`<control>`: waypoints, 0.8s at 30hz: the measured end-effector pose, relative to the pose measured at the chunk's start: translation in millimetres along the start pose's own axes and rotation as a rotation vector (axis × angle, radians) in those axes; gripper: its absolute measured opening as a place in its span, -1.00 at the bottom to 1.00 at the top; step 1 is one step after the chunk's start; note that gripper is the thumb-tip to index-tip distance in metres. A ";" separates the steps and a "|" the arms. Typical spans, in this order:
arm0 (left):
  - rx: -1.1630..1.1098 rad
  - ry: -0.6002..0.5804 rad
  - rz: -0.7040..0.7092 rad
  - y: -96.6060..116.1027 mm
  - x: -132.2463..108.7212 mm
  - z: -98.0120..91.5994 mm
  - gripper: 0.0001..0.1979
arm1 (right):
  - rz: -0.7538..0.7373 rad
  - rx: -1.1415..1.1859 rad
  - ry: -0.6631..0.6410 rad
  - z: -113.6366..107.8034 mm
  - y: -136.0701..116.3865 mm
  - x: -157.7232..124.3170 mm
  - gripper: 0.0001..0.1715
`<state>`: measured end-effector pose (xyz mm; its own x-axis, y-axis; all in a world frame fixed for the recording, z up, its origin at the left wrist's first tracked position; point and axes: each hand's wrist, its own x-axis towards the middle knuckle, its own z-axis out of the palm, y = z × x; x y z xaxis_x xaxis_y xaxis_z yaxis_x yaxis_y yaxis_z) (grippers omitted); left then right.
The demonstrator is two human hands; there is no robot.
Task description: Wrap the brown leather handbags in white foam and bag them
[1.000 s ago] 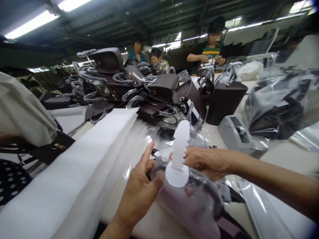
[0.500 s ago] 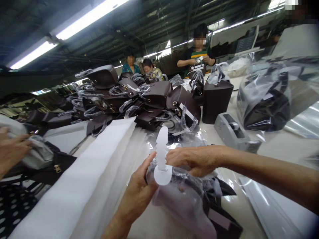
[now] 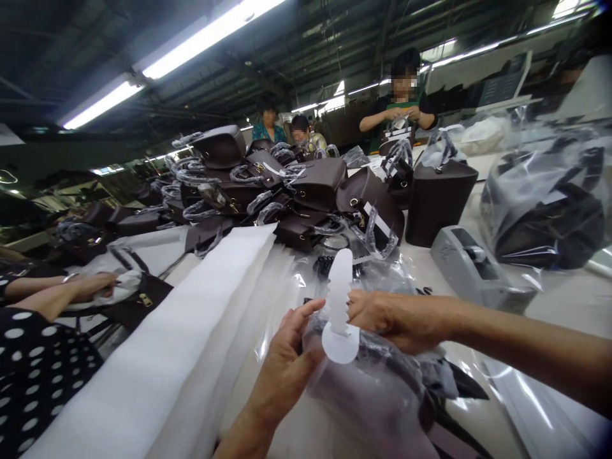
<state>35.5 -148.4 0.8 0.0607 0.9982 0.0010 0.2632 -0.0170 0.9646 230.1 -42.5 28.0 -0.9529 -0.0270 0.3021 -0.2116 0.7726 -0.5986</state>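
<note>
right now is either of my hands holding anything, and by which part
Left hand: the plastic-wrapped bag handle, by its left end. Right hand: cannot be told; the white serrated strip hides its fingertips.

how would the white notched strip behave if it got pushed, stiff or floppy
The strip is probably fairly stiff, since it keeps a nearly straight outline between the left hand and right hand. It's likely light, looking flat and slim. A push might bend it first where it narrows above its round end.

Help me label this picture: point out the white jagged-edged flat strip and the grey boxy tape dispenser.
White jagged-edged flat strip [image 3: 340,290]: head view, on its toothed shaft.
Grey boxy tape dispenser [image 3: 459,273]: head view, on its near side wall.
</note>
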 end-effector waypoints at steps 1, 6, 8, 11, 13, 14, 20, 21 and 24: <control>0.014 0.009 0.018 -0.1 0.2 0.5 -0.47 | 0.014 0.003 0.000 -1.3 -2.1 0.5 -0.80; 0.029 0.085 0.067 -3.5 0.3 4.7 -0.50 | 0.037 0.088 -0.015 -7.0 -9.3 -0.6 -0.68; 0.065 0.126 0.062 -6.8 -0.4 6.1 -0.51 | 0.032 0.131 -0.010 -7.4 -9.0 -1.4 -0.59; 0.163 0.147 0.069 -11.6 -1.9 8.1 -0.57 | 0.046 0.152 -0.007 -6.9 -5.6 0.2 -0.52; 0.245 0.167 0.126 -14.7 -2.9 9.9 -0.63 | 0.072 0.150 -0.033 -7.9 -3.2 3.2 -0.53; 0.298 0.200 0.177 -16.5 -3.3 11.1 -0.65 | 0.081 0.157 -0.053 -9.3 -2.6 4.4 -0.55; 0.581 0.452 0.457 -26.7 0.1 19.5 -0.58 | 0.248 0.053 0.136 -22.3 -19.8 -25.1 -0.77; 0.599 0.467 0.476 -27.8 1.8 20.6 -0.58 | 0.302 -0.001 0.270 -20.4 -25.8 -37.6 -0.73; 0.613 0.483 0.487 -31.3 6.0 22.2 -0.58 | 0.411 -0.099 0.502 -0.6 -43.1 -74.1 -0.43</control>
<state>49.1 -143.2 -35.2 -0.0737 0.7860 0.6138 0.7867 -0.3324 0.5202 309.9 -73.5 31.9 -0.7293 0.5642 0.3870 0.1922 0.7118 -0.6755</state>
